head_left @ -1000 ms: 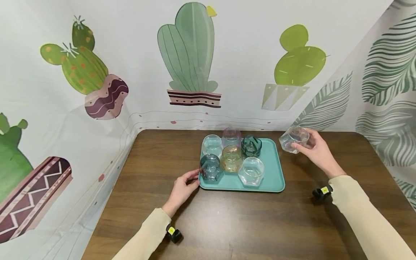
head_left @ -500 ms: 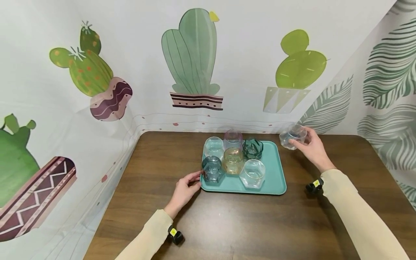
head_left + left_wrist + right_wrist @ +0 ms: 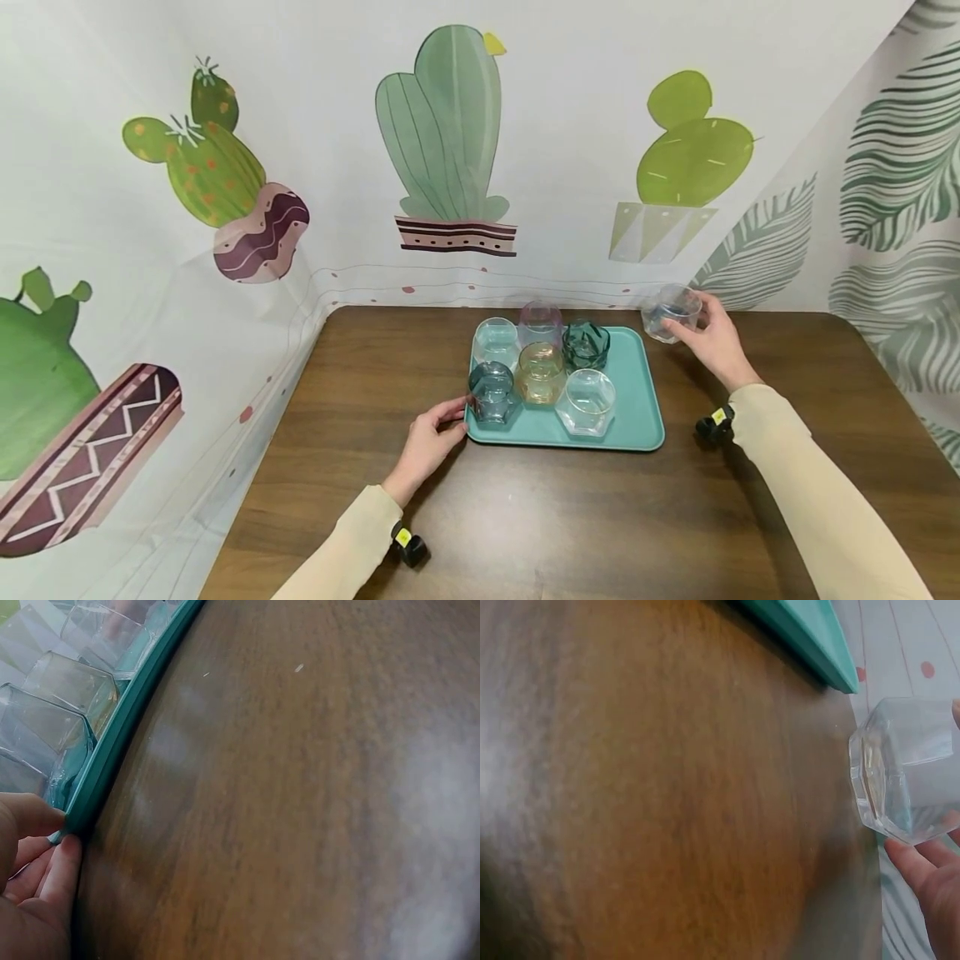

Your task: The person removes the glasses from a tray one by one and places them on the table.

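Note:
My right hand (image 3: 712, 343) grips a clear faceted glass (image 3: 670, 315) beyond the right back corner of a teal tray (image 3: 639, 400). In the right wrist view the glass (image 3: 900, 776) is held tilted above the wooden table. At the tray's left front corner, my left hand (image 3: 426, 443) pinches the rim, thumb and fingertips meeting the edge in the left wrist view. Closest to that hand stands a blue-grey glass (image 3: 491, 396). An amber glass (image 3: 541, 377) and a clear hexagonal glass (image 3: 587, 406) stand to its right.
Along the tray's back are a pale clear glass (image 3: 495, 342), a pinkish glass (image 3: 540, 321) and a dark green glass (image 3: 587, 346). The tray lies on a brown wooden table (image 3: 570, 517). A cactus-print cloth (image 3: 570, 150) hangs right behind the table's back edge.
The right hand has shifted slightly left and back with the clear glass, closer to the tray's corner. The left hand stays at the tray. The head view has tilted slightly.

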A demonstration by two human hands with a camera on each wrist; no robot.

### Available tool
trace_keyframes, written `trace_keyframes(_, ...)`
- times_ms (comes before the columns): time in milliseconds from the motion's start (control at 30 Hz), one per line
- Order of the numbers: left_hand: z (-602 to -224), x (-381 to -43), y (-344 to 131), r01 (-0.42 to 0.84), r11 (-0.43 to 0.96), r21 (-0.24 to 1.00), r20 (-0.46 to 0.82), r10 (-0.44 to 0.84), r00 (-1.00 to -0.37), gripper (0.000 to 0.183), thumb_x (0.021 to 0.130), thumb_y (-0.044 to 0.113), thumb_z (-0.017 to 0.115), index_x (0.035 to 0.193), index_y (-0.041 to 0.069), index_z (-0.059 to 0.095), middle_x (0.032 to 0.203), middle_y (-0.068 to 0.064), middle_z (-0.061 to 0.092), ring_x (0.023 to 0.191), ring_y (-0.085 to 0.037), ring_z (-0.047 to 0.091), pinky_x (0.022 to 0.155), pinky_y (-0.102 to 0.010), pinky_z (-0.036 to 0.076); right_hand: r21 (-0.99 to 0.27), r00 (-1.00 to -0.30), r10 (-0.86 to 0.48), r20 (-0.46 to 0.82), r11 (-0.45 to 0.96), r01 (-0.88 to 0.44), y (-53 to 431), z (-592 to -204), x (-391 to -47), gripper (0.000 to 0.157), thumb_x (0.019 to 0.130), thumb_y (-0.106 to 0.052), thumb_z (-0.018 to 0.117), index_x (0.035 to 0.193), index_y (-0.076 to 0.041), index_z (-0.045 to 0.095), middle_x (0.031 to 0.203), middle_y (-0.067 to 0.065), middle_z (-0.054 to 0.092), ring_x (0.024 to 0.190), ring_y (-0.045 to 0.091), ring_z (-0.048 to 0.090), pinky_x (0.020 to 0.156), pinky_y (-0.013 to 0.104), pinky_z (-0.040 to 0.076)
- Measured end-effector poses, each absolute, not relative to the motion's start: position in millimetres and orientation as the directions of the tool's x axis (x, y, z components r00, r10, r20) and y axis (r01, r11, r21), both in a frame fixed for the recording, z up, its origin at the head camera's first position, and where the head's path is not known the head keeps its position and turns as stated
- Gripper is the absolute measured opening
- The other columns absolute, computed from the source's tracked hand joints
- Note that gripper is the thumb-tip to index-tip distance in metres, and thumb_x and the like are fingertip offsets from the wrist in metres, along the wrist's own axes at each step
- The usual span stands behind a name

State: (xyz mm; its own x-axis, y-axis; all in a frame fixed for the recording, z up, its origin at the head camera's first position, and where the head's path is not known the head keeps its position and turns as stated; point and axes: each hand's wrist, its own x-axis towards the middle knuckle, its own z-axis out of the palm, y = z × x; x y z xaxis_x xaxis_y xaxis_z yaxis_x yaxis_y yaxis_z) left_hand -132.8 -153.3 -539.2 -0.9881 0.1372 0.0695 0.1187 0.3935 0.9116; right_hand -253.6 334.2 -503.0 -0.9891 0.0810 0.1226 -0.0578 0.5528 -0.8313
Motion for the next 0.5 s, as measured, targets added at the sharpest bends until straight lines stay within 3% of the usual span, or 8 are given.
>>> trace_keyframes(167, -539.1, -131.2, -153.7, 0.157, 0.402, 0.902, 0.108, 0.142, -0.984, 0.039, 0.092, 0.001, 0.072, 0.131, -0.003, 0.069, 0.125, -0.015, 0.073, 0.108, -0.027, 0.073, 0.094, -0.027, 0.057, -0.838, -0.99, 0.076, 0.117, 0.543, -0.057, 334.5, -503.9, -254.7, 0.083, 0.098, -0.035, 0.073, 0.158, 0.002, 0.029, 0.149, 0.031, 0.046, 0.135, 0.049, 0.048, 0.075, 0.004, 0.038)
trace_keyframes(367, -537.9, -132.2, -153.3, 0.109, 0.385, 0.917, 0.064, 0.126, -0.99, 0.039, 0.093, 0.001, 0.073, 0.132, 0.001, 0.07, 0.126, -0.013, 0.073, 0.112, -0.029, 0.071, 0.098, -0.036, 0.057, -0.84, -0.99, 0.068, 0.125, 0.538, -0.069, 334.6, -504.7, -256.3, 0.084, 0.098, -0.033, 0.073, 0.159, 0.003, 0.028, 0.152, 0.031, 0.044, 0.137, 0.049, 0.047, 0.081, 0.008, 0.038)
trace_keyframes(433, -537.9, -132.5, -153.2, 0.104, 0.379, 0.92, 0.06, 0.126, -0.99, 0.039, 0.093, 0.001, 0.073, 0.132, 0.001, 0.07, 0.126, -0.013, 0.073, 0.112, -0.03, 0.071, 0.099, -0.039, 0.057, -0.84, -0.99, 0.068, 0.124, 0.538, -0.068, 335.4, -505.2, -256.4, 0.087, 0.098, -0.032, 0.073, 0.16, 0.003, 0.024, 0.154, 0.031, 0.042, 0.137, 0.049, 0.046, 0.09, 0.014, 0.043)
trace_keyframes(500, -538.0, -132.7, -152.9, 0.101, 0.376, 0.921, 0.058, 0.124, -0.991, 0.039, 0.093, 0.001, 0.073, 0.132, 0.0, 0.07, 0.126, -0.014, 0.073, 0.113, -0.031, 0.071, 0.099, -0.042, 0.056, -0.847, -0.99, 0.066, 0.121, 0.527, -0.068, 336.3, -505.8, -255.9, 0.09, 0.098, -0.032, 0.073, 0.162, 0.002, 0.02, 0.156, 0.032, 0.039, 0.139, 0.049, 0.044, 0.103, 0.029, 0.047)
